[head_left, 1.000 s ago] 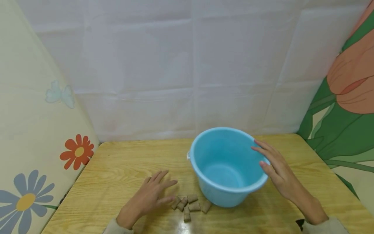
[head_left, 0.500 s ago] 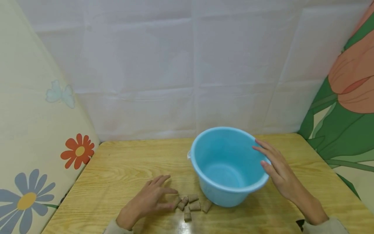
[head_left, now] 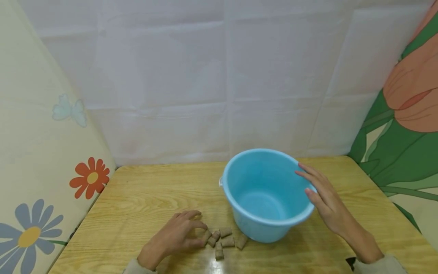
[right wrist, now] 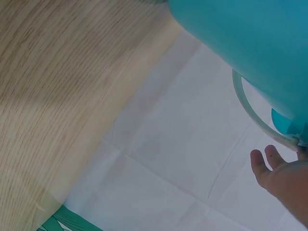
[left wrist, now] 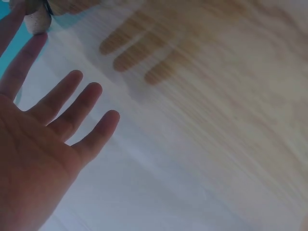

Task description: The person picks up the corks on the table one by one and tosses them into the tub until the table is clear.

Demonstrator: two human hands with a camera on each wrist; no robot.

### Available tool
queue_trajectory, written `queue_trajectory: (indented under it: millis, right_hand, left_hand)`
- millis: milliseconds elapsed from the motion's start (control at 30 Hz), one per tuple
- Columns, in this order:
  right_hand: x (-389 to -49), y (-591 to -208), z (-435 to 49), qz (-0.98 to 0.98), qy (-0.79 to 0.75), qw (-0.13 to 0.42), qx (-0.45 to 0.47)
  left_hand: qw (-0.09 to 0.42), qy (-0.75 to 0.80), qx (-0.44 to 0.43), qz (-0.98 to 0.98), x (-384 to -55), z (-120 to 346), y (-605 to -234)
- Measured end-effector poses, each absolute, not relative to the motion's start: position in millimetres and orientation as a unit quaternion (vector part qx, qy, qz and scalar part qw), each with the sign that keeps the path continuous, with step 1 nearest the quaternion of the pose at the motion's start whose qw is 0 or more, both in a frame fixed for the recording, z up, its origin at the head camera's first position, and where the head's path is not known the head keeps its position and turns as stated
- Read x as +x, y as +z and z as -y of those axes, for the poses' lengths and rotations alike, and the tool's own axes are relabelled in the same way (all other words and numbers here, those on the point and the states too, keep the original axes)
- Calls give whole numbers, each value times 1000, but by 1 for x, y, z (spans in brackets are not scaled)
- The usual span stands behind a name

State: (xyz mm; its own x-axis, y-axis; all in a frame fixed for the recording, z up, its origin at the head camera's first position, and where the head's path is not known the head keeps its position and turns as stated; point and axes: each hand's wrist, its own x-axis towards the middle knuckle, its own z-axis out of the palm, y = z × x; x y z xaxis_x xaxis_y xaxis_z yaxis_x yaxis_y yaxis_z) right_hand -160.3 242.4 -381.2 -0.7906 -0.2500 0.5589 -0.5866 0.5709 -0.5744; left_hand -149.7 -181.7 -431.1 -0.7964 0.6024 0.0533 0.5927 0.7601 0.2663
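A small heap of brown corks lies on the table in front of a light blue bucket. My left hand is at the heap's left side, thumb and index finger pinching the leftmost cork. Its other fingers spread apart in the left wrist view. The bucket stands with its mouth facing up towards me, and nothing shows inside it. My right hand rests with fairly straight fingers on the bucket's right rim. In the right wrist view, two of its fingers stick out near the bucket's pale handle.
The wooden table ends at a creased white cloth behind. A cream panel with printed flowers borders the left, and a panel with a large printed tulip borders the right.
My left thumb and index finger have closed in on the leftmost cork, and the other fingers have lowered. My right hand and the bucket have stayed in place.
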Motion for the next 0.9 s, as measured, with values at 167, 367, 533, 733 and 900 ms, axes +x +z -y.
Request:
queue_trajectory:
  millis: [167, 367, 533, 733, 900]
  right_hand:
    - [-160, -382, -242, 860, 394, 215, 243]
    - [-161, -382, -242, 859, 393, 217, 247]
    - [-163, -382, -243, 858, 389, 223, 251]
    - [-162, -382, -243, 858, 395, 216, 247]
    - [-162, -382, -243, 860, 382, 227, 253]
  left_hand:
    - [-13, 129, 321, -938, -149, 181, -430]
    - [-48, 126, 325, -936, -151, 180, -427]
    - [-66, 137, 328, -932, -154, 179, -424]
    - [-103, 136, 324, -930, -157, 177, -420]
    - [-141, 137, 321, -926, -160, 176, -415]
